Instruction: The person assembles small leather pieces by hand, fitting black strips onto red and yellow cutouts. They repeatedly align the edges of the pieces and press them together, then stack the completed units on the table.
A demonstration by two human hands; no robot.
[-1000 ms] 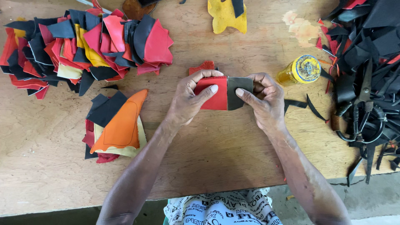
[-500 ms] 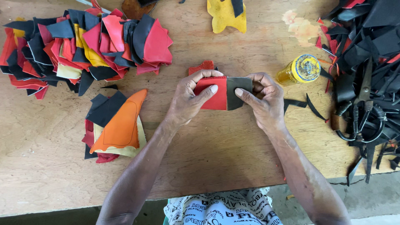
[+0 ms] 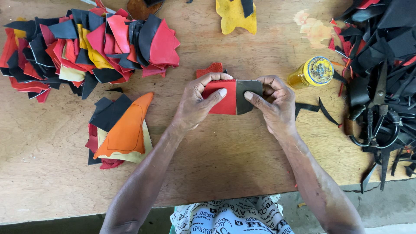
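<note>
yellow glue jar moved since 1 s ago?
No. The yellow glue jar sits at the same spot beside the black scrap pile on the table.

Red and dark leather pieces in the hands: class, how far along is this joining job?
Done: a fanned pile of cut leather pieces lies top left. In hand: left hand and right hand press a red leather piece against a dark leather piece. Left: a smaller orange-topped stack waits.

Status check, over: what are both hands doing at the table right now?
Left hand grips red piece; right hand grips black piece. Pieces butted edge to edge above table. Glue jar right of them, nothing in the way.
</note>
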